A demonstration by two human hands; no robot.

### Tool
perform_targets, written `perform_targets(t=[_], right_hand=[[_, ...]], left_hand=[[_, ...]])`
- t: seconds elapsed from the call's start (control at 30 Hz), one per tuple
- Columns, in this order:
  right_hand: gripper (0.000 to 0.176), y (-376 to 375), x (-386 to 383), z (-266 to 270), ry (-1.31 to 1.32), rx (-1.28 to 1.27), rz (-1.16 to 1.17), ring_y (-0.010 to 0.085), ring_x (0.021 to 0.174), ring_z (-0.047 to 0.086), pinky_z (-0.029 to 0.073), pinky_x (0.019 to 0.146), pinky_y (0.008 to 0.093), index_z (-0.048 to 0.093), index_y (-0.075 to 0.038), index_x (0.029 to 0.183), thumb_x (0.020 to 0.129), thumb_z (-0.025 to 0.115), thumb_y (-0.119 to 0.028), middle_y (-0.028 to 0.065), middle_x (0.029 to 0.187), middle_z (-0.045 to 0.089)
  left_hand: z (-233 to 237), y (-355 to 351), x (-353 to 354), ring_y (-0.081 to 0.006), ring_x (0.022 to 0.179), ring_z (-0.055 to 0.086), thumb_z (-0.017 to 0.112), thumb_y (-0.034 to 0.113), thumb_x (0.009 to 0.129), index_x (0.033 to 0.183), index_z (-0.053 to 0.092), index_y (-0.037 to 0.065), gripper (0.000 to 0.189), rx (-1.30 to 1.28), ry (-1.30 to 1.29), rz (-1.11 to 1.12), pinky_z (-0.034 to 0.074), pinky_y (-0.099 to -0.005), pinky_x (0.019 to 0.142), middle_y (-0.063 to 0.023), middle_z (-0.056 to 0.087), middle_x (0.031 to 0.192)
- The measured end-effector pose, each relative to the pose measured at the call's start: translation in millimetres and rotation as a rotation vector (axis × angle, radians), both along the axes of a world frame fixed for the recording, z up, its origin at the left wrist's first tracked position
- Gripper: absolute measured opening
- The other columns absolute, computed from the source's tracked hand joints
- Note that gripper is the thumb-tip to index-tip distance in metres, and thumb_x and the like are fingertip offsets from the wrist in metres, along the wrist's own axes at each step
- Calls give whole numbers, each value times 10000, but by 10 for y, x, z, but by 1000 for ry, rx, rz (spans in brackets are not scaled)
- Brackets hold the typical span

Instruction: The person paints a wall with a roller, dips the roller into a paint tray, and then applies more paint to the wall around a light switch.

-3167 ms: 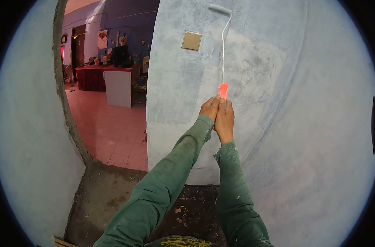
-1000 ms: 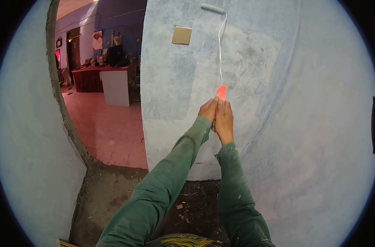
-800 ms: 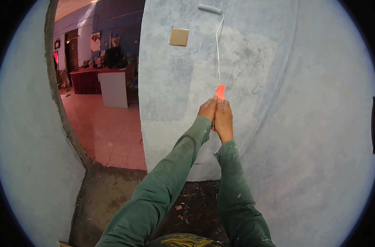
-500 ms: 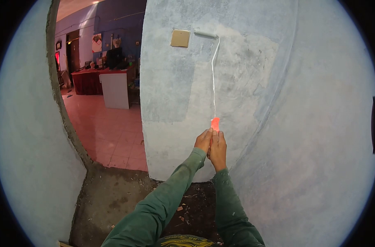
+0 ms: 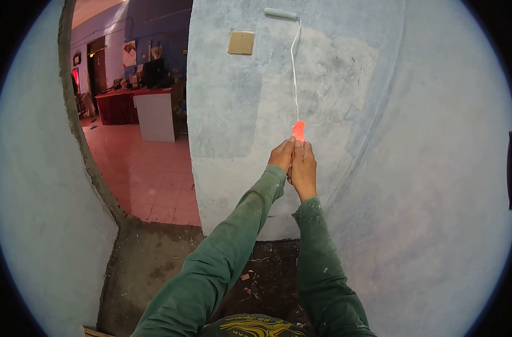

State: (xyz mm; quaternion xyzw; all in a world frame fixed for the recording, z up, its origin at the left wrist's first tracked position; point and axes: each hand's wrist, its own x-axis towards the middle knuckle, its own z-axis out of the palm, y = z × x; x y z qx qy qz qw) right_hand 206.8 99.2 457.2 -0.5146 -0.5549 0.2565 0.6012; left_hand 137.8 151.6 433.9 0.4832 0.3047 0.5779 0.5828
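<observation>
Both hands grip the orange handle [image 5: 298, 131] of a paint roller. My left hand [image 5: 281, 154] and my right hand [image 5: 304, 169] are clasped side by side just below its visible tip. A thin white wire frame [image 5: 293, 67] rises from the handle to the pale roller sleeve [image 5: 280, 13], which lies flat against the grey-blue wall [image 5: 346, 84] near the top of the view. A tan square plate [image 5: 241, 42] is set into the wall just left of and below the sleeve. Green sleeves cover both arms.
A rough-edged doorway at left opens onto a pink tiled floor [image 5: 149, 174] with a white counter [image 5: 157, 117] and a red table [image 5: 115, 104] beyond. A curved wall [image 5: 37, 185] stands at left. The dark dirt floor [image 5: 155, 264] below holds small bits of debris.
Half a second ago the roller was lower, with its sleeve level with the tan plate. Both hands have since pushed it back up the wall to the top.
</observation>
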Motion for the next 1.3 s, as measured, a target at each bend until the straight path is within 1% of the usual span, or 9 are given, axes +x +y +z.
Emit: perform_targets(t=[0.13, 0.2, 0.3, 0.43, 0.5, 0.53, 0.7, 1.07, 1.3], right_hand=[[325, -20, -55, -386, -34, -11, -35, 352, 632, 577, 426, 552, 416, 428, -3, 928, 932, 374, -323, 235, 739, 573], [299, 36, -36, -701, -89, 52, -51, 408, 659, 560, 414, 566, 446, 413, -8, 944, 935, 377, -305, 264, 741, 559], [273, 36, -24, -1092, -92, 38, -47, 436, 677, 544, 404, 582, 466, 400, -13, 965, 937, 382, -284, 268, 737, 554], [260, -145, -41, -1323, -108, -61, -46, 450, 702, 545, 403, 596, 473, 390, -16, 995, 938, 380, -270, 269, 739, 556], [258, -217, -44, -1432, -118, -83, -54, 452, 708, 546, 402, 599, 476, 390, -15, 1003, 939, 377, -265, 271, 740, 556], [256, -248, -47, -1488, -127, -99, -63, 453, 714, 547, 402, 601, 479, 390, -15, 1011, 940, 374, -261, 274, 742, 556], [249, -343, -35, -1800, -138, -82, -52, 452, 725, 543, 405, 607, 471, 398, -13, 1003, 939, 374, -253, 273, 765, 555], [258, -632, -53, -2379, -165, -173, -38, 501, 760, 530, 405, 607, 496, 376, 6, 1026, 936, 384, -235, 305, 788, 561], [284, -828, -38, -2760, -177, -264, -33, 515, 807, 520, 401, 626, 518, 368, 17, 1045, 931, 388, -243, 325, 828, 559]], left_hand=[[-501, 46, 1, -146, 864, 539, 487, 410, 895, 1172, 548, 41, 466, 36, 14, 30, 451, -273, 729, -66, 579, 1012], [-671, -79, -16, -170, 984, 527, 486, 391, 904, 1223, 506, 26, 486, -112, -59, -22, 432, -284, 836, -96, 560, 1107], [-1050, -105, -4, -173, 1023, 521, 488, 372, 909, 1244, 481, 13, 491, -171, -85, -27, 420, -275, 873, -103, 542, 1154], [-1508, -163, 17, -167, 1030, 513, 497, 370, 907, 1238, 482, 1, 495, -183, -123, -40, 417, -275, 879, -98, 546, 1143], [-1680, -214, 35, -118, 874, 529, 471, 399, 912, 1183, 543, 29, 465, -141, -110, 17, 439, -243, 773, -48, 591, 1008], [-1734, -258, 30, -118, 874, 529, 471, 399, 912, 1183, 543, 29, 465, -146, -111, 19, 439, -243, 773, -48, 591, 1008], [-2021, -410, 22, -157, 1003, 530, 447, 361, 928, 1196, 509, -9, 461, -189, -122, -27, 419, -272, 876, -87, 566, 1113], [-2904, -628, -13, -162, 1046, 507, 427, 374, 933, 1222, 490, -12, 486, -207, -26, -4, 393, -272, 907, -90, 554, 1149], [-3022, -987, -80, -188, 1087, 495, 398, 384, 938, 1266, 448, -22, 525, -325, 77, -10, 369, -289, 943, -117, 529, 1215]])
